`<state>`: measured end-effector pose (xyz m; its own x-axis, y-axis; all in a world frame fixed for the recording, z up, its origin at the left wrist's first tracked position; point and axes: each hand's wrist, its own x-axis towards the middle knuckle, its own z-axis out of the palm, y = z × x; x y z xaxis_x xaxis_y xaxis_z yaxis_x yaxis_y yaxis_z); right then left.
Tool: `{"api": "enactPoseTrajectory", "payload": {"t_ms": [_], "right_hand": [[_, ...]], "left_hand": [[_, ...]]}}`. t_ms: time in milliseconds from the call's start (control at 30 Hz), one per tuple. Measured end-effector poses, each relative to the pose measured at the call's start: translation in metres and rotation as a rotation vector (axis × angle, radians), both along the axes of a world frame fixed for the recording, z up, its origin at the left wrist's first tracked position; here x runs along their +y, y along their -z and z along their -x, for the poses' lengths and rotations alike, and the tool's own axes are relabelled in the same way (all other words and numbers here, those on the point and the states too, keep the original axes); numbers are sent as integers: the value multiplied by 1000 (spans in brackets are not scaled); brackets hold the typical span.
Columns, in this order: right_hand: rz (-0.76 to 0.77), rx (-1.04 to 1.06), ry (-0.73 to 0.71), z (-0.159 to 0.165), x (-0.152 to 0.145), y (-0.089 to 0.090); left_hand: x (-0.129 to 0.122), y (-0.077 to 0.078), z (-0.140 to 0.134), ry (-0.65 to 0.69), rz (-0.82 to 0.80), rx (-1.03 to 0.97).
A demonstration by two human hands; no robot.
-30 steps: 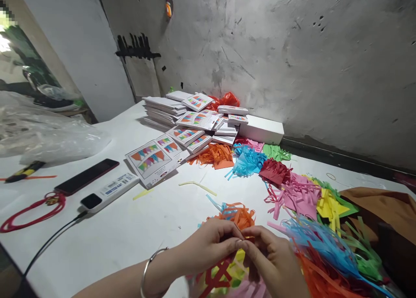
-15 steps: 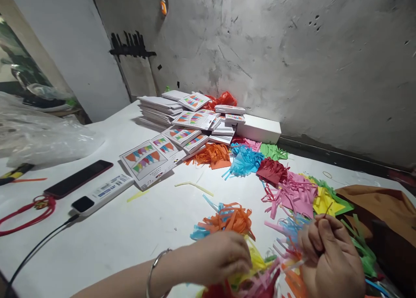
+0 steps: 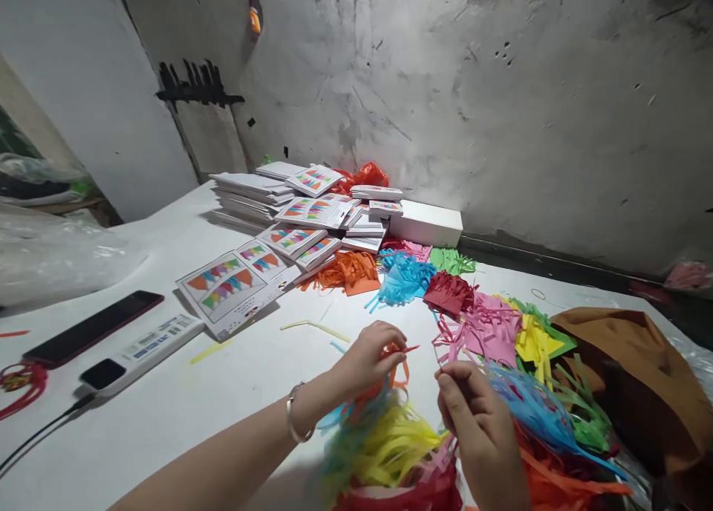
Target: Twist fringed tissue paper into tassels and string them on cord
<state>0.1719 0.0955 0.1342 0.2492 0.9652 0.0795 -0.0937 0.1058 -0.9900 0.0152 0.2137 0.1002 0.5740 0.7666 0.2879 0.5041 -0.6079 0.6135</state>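
My left hand (image 3: 376, 356), with a bracelet on its wrist, is closed around orange fringed tissue paper (image 3: 372, 388); a reddish-orange tip pokes out past the fingertips. Facing it, my right hand (image 3: 482, 422) pinches a thin needle-like thing (image 3: 437, 358) between thumb and forefinger, pointing up. Its exact kind is too fine to make out. Below both hands hangs a bunch of yellow fringed paper (image 3: 398, 440), partly blurred, with dark red fringed paper (image 3: 406, 494) under it. Blue fringed paper (image 3: 532, 396) and orange-red fringed paper (image 3: 562, 477) lie right of my right hand.
Several fringed paper pieces, including blue (image 3: 409, 277) and pink (image 3: 490, 329), line the table's back right. Behind stand printed cards (image 3: 228, 284) and a white box (image 3: 426, 223). A phone (image 3: 94, 329) and a white power bank (image 3: 145, 351) lie left; brown cloth (image 3: 629, 370) lies right.
My left hand has risen from the yellow paper and now grips orange paper. My right hand has moved left toward it, still pinching the thin thing. The view has turned slightly right.
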Motion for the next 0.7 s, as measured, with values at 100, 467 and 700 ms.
{"api": "enactPoseTrajectory", "payload": {"t_ms": [100,467,700], "right_hand": [[31,-108,-76,13,1,7],[-29,-443,-43,34,-13,24],[-58,-528,20,29,-13,23]], "left_hand": [[-23,-25,25,-38,263,-294],[-64,-29,34,-22,721,-763],[-63,-24,32,-65,665,-770]]}}
